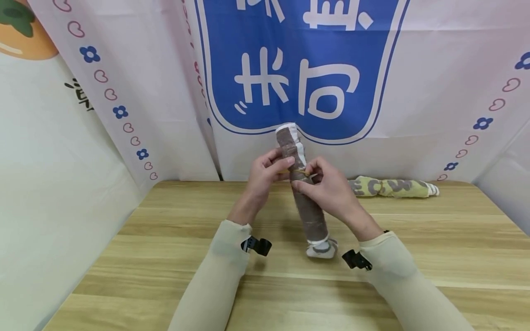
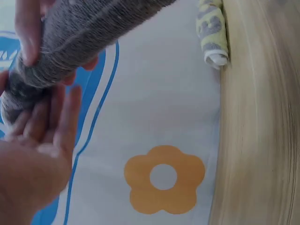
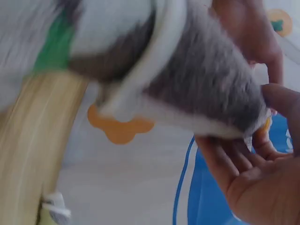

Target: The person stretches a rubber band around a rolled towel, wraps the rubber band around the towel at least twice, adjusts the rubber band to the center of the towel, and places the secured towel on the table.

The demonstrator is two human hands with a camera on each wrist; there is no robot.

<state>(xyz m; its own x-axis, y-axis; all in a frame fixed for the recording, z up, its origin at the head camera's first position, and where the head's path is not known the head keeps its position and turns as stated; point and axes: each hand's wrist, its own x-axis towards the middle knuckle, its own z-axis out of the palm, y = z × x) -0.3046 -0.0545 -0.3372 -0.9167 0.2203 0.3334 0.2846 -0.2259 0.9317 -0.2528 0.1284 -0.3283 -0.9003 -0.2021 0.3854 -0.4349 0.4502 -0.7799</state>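
Observation:
A tightly rolled grey-brown towel [image 1: 308, 207] with white edging stands tilted on the table, its loose white-and-grey end at the bottom. Around its middle runs a thin yellow rubber band [image 1: 301, 172]. My left hand [image 1: 265, 172] grips the roll from the left, thumb across the front; its other fingers lie under the roll in the left wrist view. From the right, my right hand [image 1: 331, 186] holds the roll between thumb and fingers, with the band at its index finger. In the right wrist view the towel [image 3: 206, 70] hides part of both hands.
A second rolled towel [image 1: 393, 187], yellow-green with grey letters, lies at the back right of the wooden table [image 1: 157, 257]. Behind the table hangs a printed white cloth [image 1: 174, 115] with a blue sign.

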